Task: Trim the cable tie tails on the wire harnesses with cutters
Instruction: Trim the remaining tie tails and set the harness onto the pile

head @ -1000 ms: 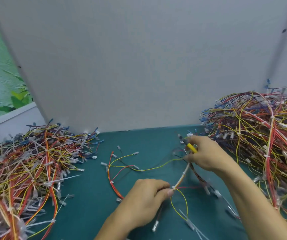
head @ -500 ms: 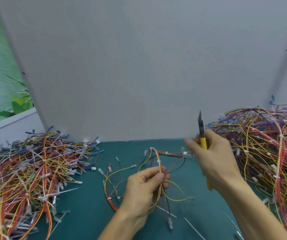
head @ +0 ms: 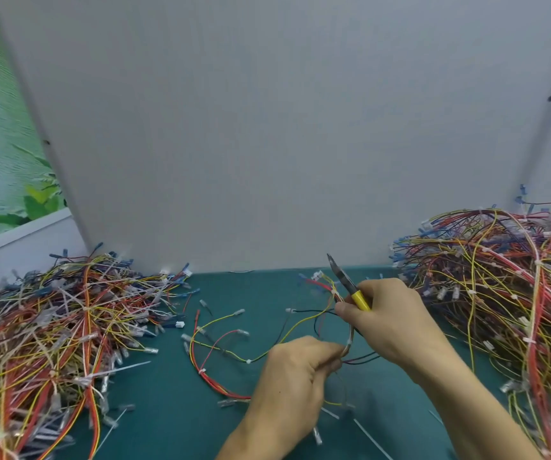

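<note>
My left grip pinches the wire harness; my right grip clasps the cutters, tip upward. The handles lie mostly hidden in the palm.

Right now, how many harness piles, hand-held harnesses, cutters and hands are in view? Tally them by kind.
Wire harness piles: 2, left pile and right pile
Hand-held wire harness: 1
Yellow-handled cutters: 1
Hands: 2, left hand and right hand
Total: 6
</note>
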Available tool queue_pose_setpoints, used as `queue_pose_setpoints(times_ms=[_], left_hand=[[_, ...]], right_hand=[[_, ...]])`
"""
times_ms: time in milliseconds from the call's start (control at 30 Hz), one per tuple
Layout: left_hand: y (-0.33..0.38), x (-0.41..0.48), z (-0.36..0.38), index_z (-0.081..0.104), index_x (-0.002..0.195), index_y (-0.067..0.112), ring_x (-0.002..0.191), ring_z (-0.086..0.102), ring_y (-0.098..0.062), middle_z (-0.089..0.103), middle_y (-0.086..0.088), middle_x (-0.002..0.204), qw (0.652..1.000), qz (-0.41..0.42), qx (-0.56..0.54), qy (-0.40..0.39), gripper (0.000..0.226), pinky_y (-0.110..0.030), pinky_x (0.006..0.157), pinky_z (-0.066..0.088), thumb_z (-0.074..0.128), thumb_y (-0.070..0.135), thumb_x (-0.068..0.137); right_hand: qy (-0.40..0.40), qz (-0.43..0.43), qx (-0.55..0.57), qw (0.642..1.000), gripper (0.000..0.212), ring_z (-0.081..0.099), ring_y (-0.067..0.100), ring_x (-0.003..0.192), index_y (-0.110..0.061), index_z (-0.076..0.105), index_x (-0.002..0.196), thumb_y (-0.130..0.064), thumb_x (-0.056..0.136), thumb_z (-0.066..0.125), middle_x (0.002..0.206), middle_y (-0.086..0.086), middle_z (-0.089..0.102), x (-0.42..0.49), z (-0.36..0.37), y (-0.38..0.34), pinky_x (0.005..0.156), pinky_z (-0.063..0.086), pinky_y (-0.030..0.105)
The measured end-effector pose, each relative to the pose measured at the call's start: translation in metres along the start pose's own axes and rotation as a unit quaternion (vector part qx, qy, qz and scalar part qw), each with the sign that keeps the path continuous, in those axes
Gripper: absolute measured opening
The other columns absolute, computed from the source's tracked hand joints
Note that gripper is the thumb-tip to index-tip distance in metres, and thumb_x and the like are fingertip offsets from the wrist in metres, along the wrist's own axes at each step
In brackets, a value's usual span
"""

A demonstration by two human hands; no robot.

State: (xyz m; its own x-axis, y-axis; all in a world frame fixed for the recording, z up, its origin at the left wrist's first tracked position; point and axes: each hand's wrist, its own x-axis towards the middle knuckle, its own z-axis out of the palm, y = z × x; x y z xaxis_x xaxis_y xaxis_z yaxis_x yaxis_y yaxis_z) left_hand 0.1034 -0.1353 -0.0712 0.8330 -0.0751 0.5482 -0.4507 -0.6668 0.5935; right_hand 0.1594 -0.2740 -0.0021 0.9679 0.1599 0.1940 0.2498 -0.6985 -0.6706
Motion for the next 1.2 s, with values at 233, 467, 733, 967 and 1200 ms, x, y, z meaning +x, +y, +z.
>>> queue_pose_setpoints(times_ms=[233, 467, 733, 967, 1200], left_hand=[[-0.005, 0.003, -0.015, 0.075, 0.095, 0.024, 0.088, 0.061, 0.001, 0.071, 0.012, 0.09, 1.0, -0.02, 0.005, -0.015, 0.01, -0.016, 0.083, 0.045, 0.068, 0.024, 0.087], [-0.044, 0.015, -0.077, 0.068, 0.074, 0.03, 0.07, 0.063, -0.005, 0.069, 0.014, 0.072, 0.925, -0.247, -0.023, 0.288, 0.014, -0.029, 0.069, 0.05, 0.065, 0.025, 0.087], [-0.064, -0.004, -0.062, 0.054, 0.098, -0.005, 0.058, 0.07, -0.034, 0.069, -0.026, 0.083, 0.773, -0.577, -0.263, 0.023, 0.036, -0.034, 0.046, 0.055, 0.056, 0.031, 0.096], [-0.055, 0.004, -0.045, 0.059, 0.09, 0.002, 0.085, 0.066, -0.034, 0.068, -0.018, 0.084, 0.62, -0.54, -0.562, 0.091, 0.007, -0.053, 0.073, 0.05, 0.057, 0.009, 0.089], [-0.056, 0.013, -0.053, 0.062, 0.088, 0.013, 0.068, 0.071, -0.018, 0.067, -0.007, 0.075, 0.703, -0.336, -0.574, 0.252, 0.02, -0.033, 0.062, 0.06, 0.056, -0.005, 0.083]], right_hand=[[-0.036, 0.079, 0.18, 0.98, 0.013, 0.053, 0.018, 0.056, -0.013, 0.068, 0.084, -0.02, 0.08, 0.078, 0.064, 0.005, 0.063, 0.015, 0.006, 0.021, 0.065, 0.049, 0.038], [0.131, 0.135, 0.406, 0.894, 0.008, 0.049, 0.015, 0.046, -0.007, 0.066, 0.079, -0.002, 0.083, 0.071, 0.056, 0.004, 0.056, 0.028, -0.003, 0.034, 0.05, 0.043, 0.027], [0.132, 0.12, 0.503, 0.846, 0.016, 0.051, 0.007, 0.04, -0.012, 0.061, 0.079, 0.001, 0.086, 0.066, 0.062, 0.005, 0.056, 0.025, -0.011, 0.029, 0.052, 0.047, 0.027], [0.118, 0.091, 0.537, 0.83, 0.01, 0.053, 0.011, 0.042, -0.009, 0.063, 0.087, 0.001, 0.087, 0.065, 0.06, 0.002, 0.058, 0.024, -0.017, 0.024, 0.041, 0.047, 0.021], [0.211, 0.092, 0.583, 0.779, 0.019, 0.052, 0.013, 0.048, -0.016, 0.058, 0.084, 0.002, 0.09, 0.063, 0.07, 0.003, 0.055, 0.028, -0.012, 0.028, 0.045, 0.049, 0.02]])
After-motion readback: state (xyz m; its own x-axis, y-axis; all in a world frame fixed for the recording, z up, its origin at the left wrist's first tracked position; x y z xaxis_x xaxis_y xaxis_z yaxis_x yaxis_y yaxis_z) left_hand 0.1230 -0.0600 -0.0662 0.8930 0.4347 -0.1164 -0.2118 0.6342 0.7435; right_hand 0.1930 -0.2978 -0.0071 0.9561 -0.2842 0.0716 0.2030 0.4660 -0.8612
